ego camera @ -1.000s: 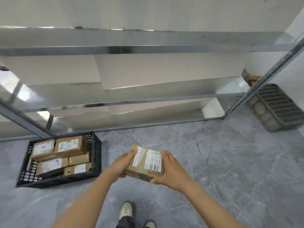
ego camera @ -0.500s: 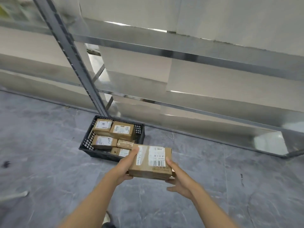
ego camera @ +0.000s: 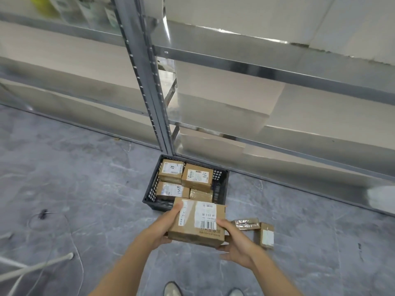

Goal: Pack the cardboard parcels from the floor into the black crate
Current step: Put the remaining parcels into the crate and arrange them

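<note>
I hold a brown cardboard parcel (ego camera: 198,223) with white labels and a barcode in both hands, in the air just in front of the black crate (ego camera: 220,184). My left hand (ego camera: 164,225) grips its left end, thumb on top. My right hand (ego camera: 237,242) grips its right end from below, thumb on the top face. The crate stands on the floor against the shelf post and holds several labelled parcels (ego camera: 196,177). On the floor to the right of my hands lie two small parcels (ego camera: 245,223), (ego camera: 266,235).
A metal shelving rack with a grey post (ego camera: 147,82) rises right behind the crate. The floor is grey marble tile (ego camera: 85,189). A thin cable (ego camera: 64,227) and white tubes (ego camera: 36,265) lie at the left. My shoes (ego camera: 173,289) show at the bottom.
My view has swung left and the crate has come closer, now just beyond the parcel. Two small parcels on the floor have come into sight. Both hands keep holding the parcel.
</note>
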